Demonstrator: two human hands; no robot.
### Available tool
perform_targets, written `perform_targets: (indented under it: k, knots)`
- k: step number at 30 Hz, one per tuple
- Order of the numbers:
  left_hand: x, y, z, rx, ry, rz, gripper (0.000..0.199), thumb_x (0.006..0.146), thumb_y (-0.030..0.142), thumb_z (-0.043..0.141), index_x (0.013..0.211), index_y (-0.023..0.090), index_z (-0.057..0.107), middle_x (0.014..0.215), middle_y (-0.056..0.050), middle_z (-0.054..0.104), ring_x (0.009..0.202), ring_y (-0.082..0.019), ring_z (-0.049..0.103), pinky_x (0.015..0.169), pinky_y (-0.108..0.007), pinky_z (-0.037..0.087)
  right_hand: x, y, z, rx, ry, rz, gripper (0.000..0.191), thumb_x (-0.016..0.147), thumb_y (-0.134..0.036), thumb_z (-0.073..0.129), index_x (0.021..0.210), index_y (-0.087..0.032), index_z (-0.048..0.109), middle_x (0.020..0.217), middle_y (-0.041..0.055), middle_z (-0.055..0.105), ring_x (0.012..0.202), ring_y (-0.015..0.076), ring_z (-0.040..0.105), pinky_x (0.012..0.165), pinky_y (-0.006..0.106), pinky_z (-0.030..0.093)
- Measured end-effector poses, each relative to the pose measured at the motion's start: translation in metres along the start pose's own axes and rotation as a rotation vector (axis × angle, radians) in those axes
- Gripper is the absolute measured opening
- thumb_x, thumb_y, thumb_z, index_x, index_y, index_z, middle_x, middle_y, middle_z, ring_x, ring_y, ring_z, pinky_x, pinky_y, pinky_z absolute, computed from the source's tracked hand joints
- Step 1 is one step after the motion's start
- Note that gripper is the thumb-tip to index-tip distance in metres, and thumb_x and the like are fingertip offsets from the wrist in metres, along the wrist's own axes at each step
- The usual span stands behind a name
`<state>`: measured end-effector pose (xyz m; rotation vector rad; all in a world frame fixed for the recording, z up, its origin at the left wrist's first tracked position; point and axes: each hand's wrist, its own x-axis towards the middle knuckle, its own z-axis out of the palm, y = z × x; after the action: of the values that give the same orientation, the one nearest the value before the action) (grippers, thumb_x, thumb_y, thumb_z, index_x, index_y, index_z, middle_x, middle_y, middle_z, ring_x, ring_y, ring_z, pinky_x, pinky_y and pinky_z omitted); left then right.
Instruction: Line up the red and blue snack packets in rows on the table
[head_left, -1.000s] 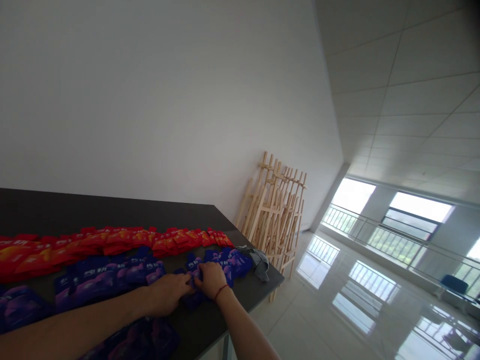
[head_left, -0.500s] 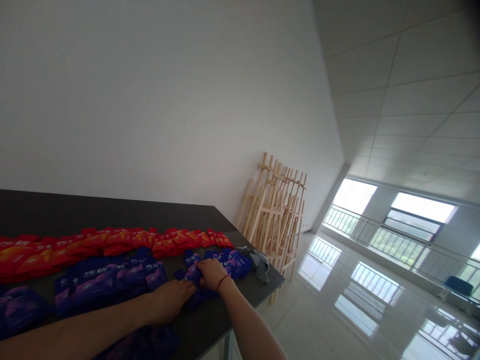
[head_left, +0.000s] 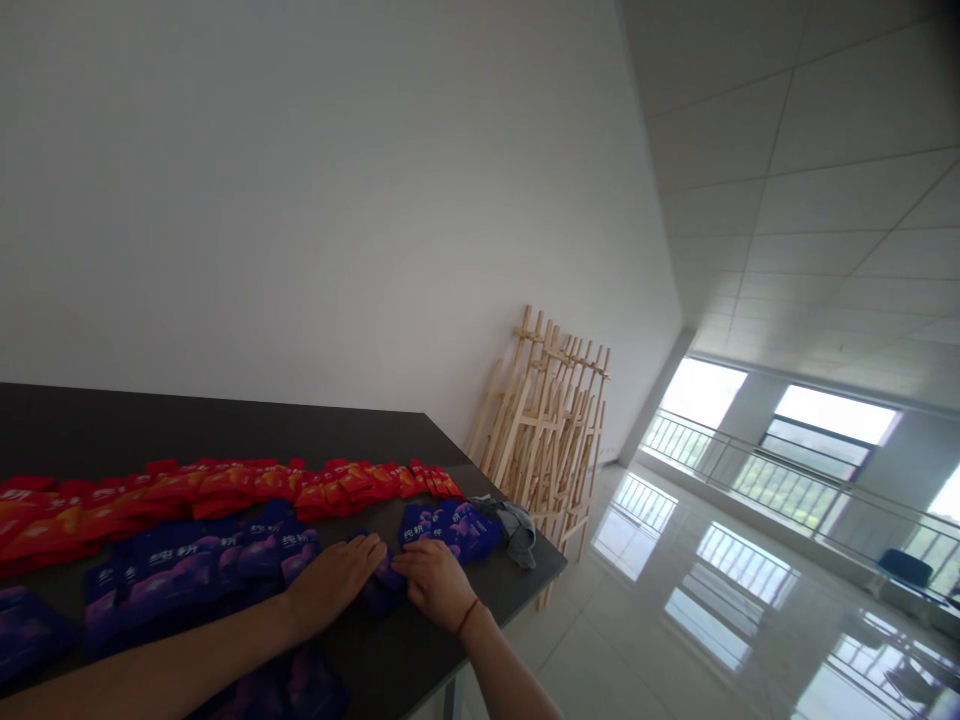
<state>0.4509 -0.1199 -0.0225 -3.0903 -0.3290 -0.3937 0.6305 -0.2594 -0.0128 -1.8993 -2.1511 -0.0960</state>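
Left hand (head_left: 332,578): palm down on the table (head_left: 112,425), near its front edge, fingers extended toward the right hand. Right hand (head_left: 435,585): palm down just beside the left hand, fingers extended toward the left hand; red string bracelet (head_left: 469,617) around the wrist. Grip of both hands: open and flat, with no pinch visible. Between the two hands, on the table: one blue pouch (head_left: 385,588), touched by both hands and mostly hidden by them, its exact outline not readable. Just behind the right hand: a small overlapping group of blue pouches (head_left: 450,530) with white lettering. Toward the left end of the table: a long overlapping row of larger blue pouches (head_left: 202,568), with further blue pouches (head_left: 285,688) along the front edge and at the far left (head_left: 26,635). Along the table's middle, behind the blue rows: a long overlapping band of red pouches (head_left: 225,488). At the table's right corner: a crumpled grey cloth (head_left: 517,532). Beyond that corner: a stack of unfinished wooden frames (head_left: 547,440) leaning upright against a white wall (head_left: 300,200). Right of the table: glossy tile floor (head_left: 675,620), a glass-panelled railing (head_left: 787,490), bright windows (head_left: 832,430), and a blue chair (head_left: 904,567).
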Motion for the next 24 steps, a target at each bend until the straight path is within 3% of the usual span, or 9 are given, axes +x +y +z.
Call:
perform_targets:
  k: [4, 7, 9, 11, 14, 17, 22, 24]
  knots:
    - [0.004, -0.003, 0.0, -0.001, -0.04, 0.037, 0.063, 0.088, -0.001, 0.037, 0.145, 0.015, 0.056, 0.155, -0.021, 0.055, 0.145, -0.034, 0.051, 0.117, -0.059, 0.043, -0.018, -0.014, -0.001, 0.039, 0.036, 0.082, 0.049, 0.091, -0.025, 0.066, 0.14, -0.025, 0.066, 0.15, 0.0064, 0.061, 0.145, 0.0245, 0.048, 0.123, 0.045, 0.032]
    - [0.002, -0.005, 0.002, -0.038, -0.09, 0.12, 0.064, 0.081, 0.003, 0.053, 0.143, 0.018, 0.058, 0.15, -0.017, 0.061, 0.139, -0.031, 0.057, 0.117, -0.049, 0.046, -0.035, -0.025, 0.009, 0.037, 0.108, 0.302, 0.078, 0.081, -0.037, 0.078, 0.153, -0.019, 0.054, 0.163, 0.0145, 0.045, 0.151, 0.0342, 0.04, 0.124, 0.054, 0.031]
    - [-0.001, -0.007, 0.005, -0.055, -0.105, 0.154, 0.07, 0.078, 0.004, 0.057, 0.145, 0.02, 0.057, 0.151, -0.015, 0.062, 0.14, -0.031, 0.057, 0.118, -0.049, 0.045, -0.043, -0.032, 0.021, 0.019, 0.131, 0.432, 0.085, 0.078, -0.034, 0.079, 0.155, -0.015, 0.051, 0.167, 0.0176, 0.038, 0.154, 0.0385, 0.034, 0.125, 0.056, 0.031]
    - [-0.003, -0.008, 0.007, -0.064, -0.114, 0.174, 0.074, 0.077, 0.003, 0.056, 0.149, 0.021, 0.052, 0.154, -0.015, 0.059, 0.143, -0.032, 0.054, 0.12, -0.052, 0.042, -0.048, -0.035, 0.032, -0.008, 0.136, 0.506, 0.08, 0.079, -0.023, 0.073, 0.155, -0.012, 0.052, 0.167, 0.0183, 0.036, 0.155, 0.0384, 0.033, 0.126, 0.054, 0.031]
    - [-0.005, -0.007, 0.003, -0.078, -0.148, 0.184, 0.076, 0.078, 0.003, 0.056, 0.152, 0.021, 0.049, 0.157, -0.016, 0.055, 0.145, -0.032, 0.052, 0.121, -0.054, 0.041, -0.048, -0.031, 0.036, -0.054, 0.133, 0.548, 0.073, 0.078, -0.005, 0.06, 0.15, -0.008, 0.057, 0.164, 0.019, 0.042, 0.15, 0.035, 0.042, 0.125, 0.048, 0.036]
    - [-0.005, -0.003, -0.007, -0.089, -0.194, 0.16, 0.075, 0.078, 0.0, 0.056, 0.15, 0.021, 0.052, 0.158, -0.017, 0.053, 0.146, -0.034, 0.051, 0.119, -0.053, 0.043, -0.045, -0.022, 0.028, -0.056, 0.156, 0.551, 0.065, 0.079, 0.002, 0.053, 0.142, -0.01, 0.066, 0.151, 0.0169, 0.059, 0.141, 0.0309, 0.055, 0.122, 0.044, 0.042]
    - [-0.002, 0.003, -0.013, -0.123, -0.183, 0.14, 0.079, 0.07, -0.005, 0.055, 0.144, 0.024, 0.059, 0.157, -0.012, 0.055, 0.144, -0.03, 0.053, 0.119, -0.046, 0.046, -0.036, -0.014, 0.012, 0.015, 0.405, 0.57, 0.063, 0.086, 0.004, 0.041, 0.138, -0.016, 0.069, 0.139, 0.0132, 0.068, 0.133, 0.0252, 0.062, 0.119, 0.042, 0.047]
    - [-0.002, 0.004, -0.014, -0.139, -0.167, 0.128, 0.082, 0.067, -0.004, 0.056, 0.144, 0.023, 0.057, 0.154, -0.012, 0.058, 0.143, -0.03, 0.055, 0.118, -0.044, 0.046, -0.028, -0.017, 0.013, 0.04, 0.425, 0.495, 0.063, 0.086, 0.004, 0.041, 0.138, -0.018, 0.07, 0.139, 0.0118, 0.069, 0.132, 0.0241, 0.063, 0.118, 0.042, 0.047]
